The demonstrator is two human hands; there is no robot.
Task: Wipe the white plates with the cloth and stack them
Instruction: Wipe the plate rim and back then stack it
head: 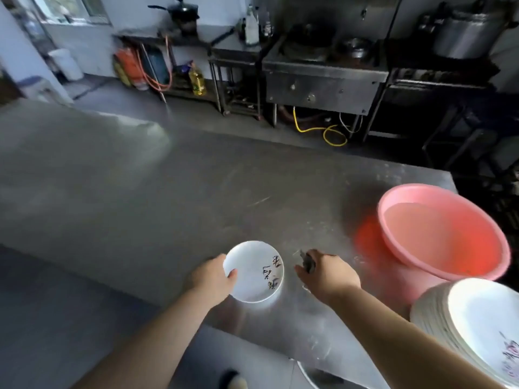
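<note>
A small white plate (254, 272) with black lettering is at the near edge of the steel table (140, 192). My left hand (213, 279) grips its left rim, thumb over the edge. Just right of the plate, my right hand (327, 273) is curled round a small dark cloth (308, 262), a bit of which sticks out between the fingers. A tall stack of white plates (474, 327) stands at the near right corner.
A pink basin (443, 231) holding water sits on the table's right side, behind the stack. Across the aisle are a steel stove (323, 77), pots, gas hoses and an oil bottle (198, 81).
</note>
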